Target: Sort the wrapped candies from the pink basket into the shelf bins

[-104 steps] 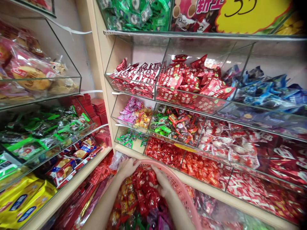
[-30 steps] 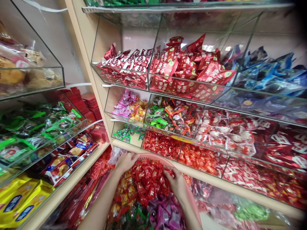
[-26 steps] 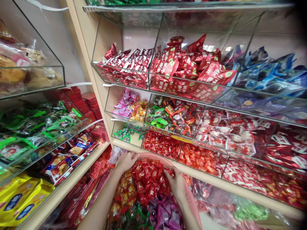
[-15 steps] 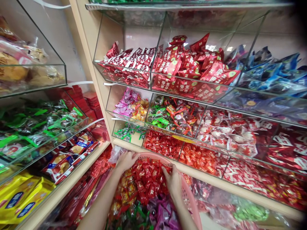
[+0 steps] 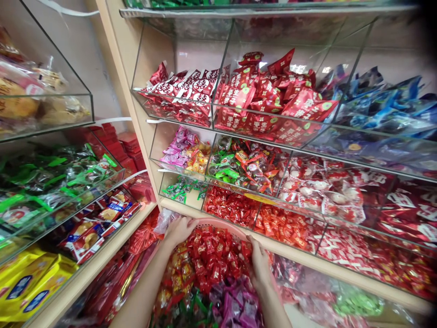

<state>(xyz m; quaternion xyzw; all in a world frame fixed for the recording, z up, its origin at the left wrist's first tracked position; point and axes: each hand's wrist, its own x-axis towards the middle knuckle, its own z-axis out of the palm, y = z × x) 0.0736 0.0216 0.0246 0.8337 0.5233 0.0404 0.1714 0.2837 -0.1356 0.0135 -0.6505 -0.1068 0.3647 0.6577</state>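
Red candies (image 5: 212, 255) beside right hand (image 5: 260, 262)

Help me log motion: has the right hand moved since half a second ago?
Yes: the right hand has shifted rightward, judged against the wooden shelf edge.

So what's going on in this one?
A person has both hands at a pink basket full of wrapped sweets. The left hand holds the far left rim; the right hand is at the right side, by the red sweets, though whether it holds any is unclear. Gold sweets, green sweets and purple sweets lie nearer the person. Stocked shelves stand beyond.
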